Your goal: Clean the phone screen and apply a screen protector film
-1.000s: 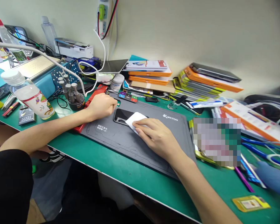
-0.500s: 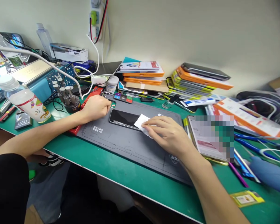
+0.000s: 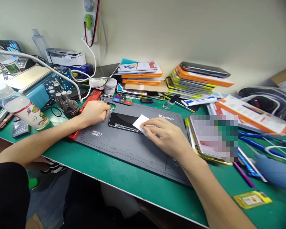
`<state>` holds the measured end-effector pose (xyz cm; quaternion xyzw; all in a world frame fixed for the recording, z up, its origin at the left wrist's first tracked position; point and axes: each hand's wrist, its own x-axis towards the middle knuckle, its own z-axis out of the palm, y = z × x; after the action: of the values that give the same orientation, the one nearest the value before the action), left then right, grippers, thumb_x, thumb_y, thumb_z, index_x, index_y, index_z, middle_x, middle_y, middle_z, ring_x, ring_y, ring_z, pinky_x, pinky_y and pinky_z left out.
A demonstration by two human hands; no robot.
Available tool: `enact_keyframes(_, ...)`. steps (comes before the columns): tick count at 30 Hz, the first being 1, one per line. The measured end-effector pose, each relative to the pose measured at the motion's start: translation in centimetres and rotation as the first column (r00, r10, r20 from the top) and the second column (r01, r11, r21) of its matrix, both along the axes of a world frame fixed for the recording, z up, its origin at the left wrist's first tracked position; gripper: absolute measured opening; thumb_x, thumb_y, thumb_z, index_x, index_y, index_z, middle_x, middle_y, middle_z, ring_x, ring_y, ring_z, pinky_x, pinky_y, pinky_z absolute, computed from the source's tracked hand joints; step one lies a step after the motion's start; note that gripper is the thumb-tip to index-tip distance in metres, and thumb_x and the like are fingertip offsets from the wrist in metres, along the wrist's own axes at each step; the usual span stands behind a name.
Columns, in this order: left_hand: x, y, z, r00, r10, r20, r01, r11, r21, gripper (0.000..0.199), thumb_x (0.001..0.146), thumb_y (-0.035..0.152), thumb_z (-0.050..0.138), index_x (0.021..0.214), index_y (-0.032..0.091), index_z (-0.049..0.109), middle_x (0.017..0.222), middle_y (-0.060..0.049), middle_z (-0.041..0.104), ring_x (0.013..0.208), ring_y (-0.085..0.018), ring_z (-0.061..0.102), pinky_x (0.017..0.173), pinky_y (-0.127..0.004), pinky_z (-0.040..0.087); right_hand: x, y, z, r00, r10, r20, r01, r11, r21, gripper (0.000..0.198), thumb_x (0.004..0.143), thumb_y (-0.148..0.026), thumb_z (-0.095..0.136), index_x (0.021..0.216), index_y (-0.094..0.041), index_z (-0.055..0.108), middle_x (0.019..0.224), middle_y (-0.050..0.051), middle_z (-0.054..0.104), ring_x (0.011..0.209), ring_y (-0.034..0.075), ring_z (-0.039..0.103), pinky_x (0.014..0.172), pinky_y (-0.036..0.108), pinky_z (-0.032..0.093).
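A dark-screened smartphone (image 3: 121,121) lies flat on the grey work mat (image 3: 124,149). Over its right end, my right hand (image 3: 165,135) pinches a folded white wipe (image 3: 140,120) between thumb and fingers. The wipe covers that end of the phone, and whether it is paper or cloth I cannot tell. My left hand (image 3: 95,112) is closed in a fist near the mat's far left corner, apart from the phone; nothing shows sticking out of it, though the inner fingers are partly hidden.
A red strip (image 3: 73,136) edges the mat on the left. Left of it stand a screwdriver holder (image 3: 70,111) and a drink bottle (image 3: 26,108). Boxes (image 3: 140,71) are stacked behind. A phone-like panel (image 3: 205,136), blue-handled pliers (image 3: 252,144) and a yellow packet (image 3: 252,199) lie right.
The view has shifted slightly. My right hand and the white wipe have moved a little over the phone's right end. My left fist stays in the same place.
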<state>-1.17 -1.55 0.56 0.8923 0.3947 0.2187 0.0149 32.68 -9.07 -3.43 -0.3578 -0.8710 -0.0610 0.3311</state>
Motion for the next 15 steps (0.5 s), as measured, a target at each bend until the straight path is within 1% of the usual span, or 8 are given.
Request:
enact_keyframes(4, 0.1, 0.0, -0.1, 1.000, 0.009, -0.013, -0.009, 1.000, 0.010, 0.024, 0.079, 0.015, 0.051, 0.061, 0.022, 0.066, 0.068, -0.001, 0.075, 0.070, -0.018, 0.067, 0.065, -0.031, 0.040, -1.3, 0.2, -0.4, 0.999, 0.024, 0.030, -0.025, 0.999, 0.034, 0.028, 0.114, -0.023, 0.058, 0.107, -0.024, 0.086, 0.112, 0.009, 0.087, 0.104, 0.027, 0.079, 0.088, 0.044, 0.064)
enact_keyframes(7, 0.1, 0.0, -0.1, 1.000, 0.012, -0.023, -0.012, 1.000, 0.001, 0.025, 0.080, 0.016, 0.050, 0.062, 0.022, 0.066, 0.069, -0.001, 0.076, 0.071, -0.019, 0.068, 0.065, -0.032, 0.039, -1.8, 0.4, -0.4, 0.999, 0.033, 0.041, -0.034, 0.999, 0.006, 0.028, 0.113, -0.025, 0.059, 0.108, -0.025, 0.087, 0.114, 0.010, 0.086, 0.106, 0.028, 0.079, 0.089, 0.045, 0.063)
enact_keyframes(10, 0.1, 0.0, -0.1, 1.000, 0.005, -0.026, -0.005, 1.000, -0.001, 0.025, 0.080, 0.015, 0.050, 0.062, 0.022, 0.065, 0.070, -0.001, 0.076, 0.071, -0.019, 0.069, 0.065, -0.032, 0.039, -1.1, 0.4, -0.1, 0.999, 0.030, 0.034, -0.029, 0.999, -0.036, 0.028, 0.113, -0.026, 0.061, 0.103, -0.026, 0.087, 0.109, 0.009, 0.087, 0.105, 0.028, 0.079, 0.090, 0.046, 0.063)
enact_keyframes(15, 0.1, 0.0, -0.2, 0.999, 0.002, -0.032, -0.002, 1.000, 0.010, 0.026, 0.082, 0.014, 0.051, 0.062, 0.022, 0.065, 0.070, -0.001, 0.077, 0.071, -0.019, 0.069, 0.064, -0.032, 0.038, 0.4, 0.3, 0.1, 1.000, -0.013, -0.010, 0.013, 0.998, -0.057, 0.032, 0.112, -0.027, 0.060, 0.092, -0.028, 0.085, 0.101, 0.007, 0.087, 0.097, 0.028, 0.078, 0.089, 0.048, 0.062)
